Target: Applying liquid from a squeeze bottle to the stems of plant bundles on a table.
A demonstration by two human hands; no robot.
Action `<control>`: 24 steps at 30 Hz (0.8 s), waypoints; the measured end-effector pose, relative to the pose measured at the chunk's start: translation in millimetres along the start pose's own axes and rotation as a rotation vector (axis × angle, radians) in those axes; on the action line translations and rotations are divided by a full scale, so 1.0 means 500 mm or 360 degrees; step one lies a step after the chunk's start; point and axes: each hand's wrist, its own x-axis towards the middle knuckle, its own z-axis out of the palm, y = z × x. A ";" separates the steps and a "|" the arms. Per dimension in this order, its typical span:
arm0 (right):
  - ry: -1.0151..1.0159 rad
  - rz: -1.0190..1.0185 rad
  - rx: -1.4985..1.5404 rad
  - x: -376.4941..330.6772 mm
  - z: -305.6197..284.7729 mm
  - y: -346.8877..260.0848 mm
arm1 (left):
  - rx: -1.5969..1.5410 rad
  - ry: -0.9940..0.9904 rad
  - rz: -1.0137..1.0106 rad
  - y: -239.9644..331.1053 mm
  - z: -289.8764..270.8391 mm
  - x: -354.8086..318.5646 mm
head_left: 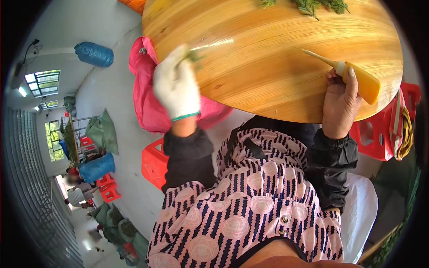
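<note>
My left hand (177,85), in a white knitted glove with a green cuff edge, is over the left edge of the round wooden table (268,67). Its fingers are closed on a small green sprig (195,56), which motion blurs. Bare, my right hand (342,103) grips a yellow squeeze bottle (364,84) with a long thin nozzle. That bottle tilts over the table's right side, its nozzle pointing to the far left. At the far edge lie several green leafy sprigs (308,6).
A pink sack (145,100) hangs by the table's left edge, above a red stool (154,163). Another red stool (375,134) stands at the right with cloths on it. Blue bags (94,54), green sacks (102,134) and people (79,195) are farther off to the left.
</note>
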 end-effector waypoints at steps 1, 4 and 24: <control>0.0003 -0.0045 -0.0026 -0.002 -0.004 -0.012 | -0.0044 0.0084 -0.0202 -0.013 -0.030 -0.004; -0.0001 -0.0046 -0.0007 -0.004 0.003 -0.021 | 0.1007 -0.0047 -0.0047 -0.131 -0.156 -0.003; 0.0126 0.0065 0.0126 -0.023 0.002 -0.016 | 0.0393 -0.0813 0.0227 0.022 0.418 0.172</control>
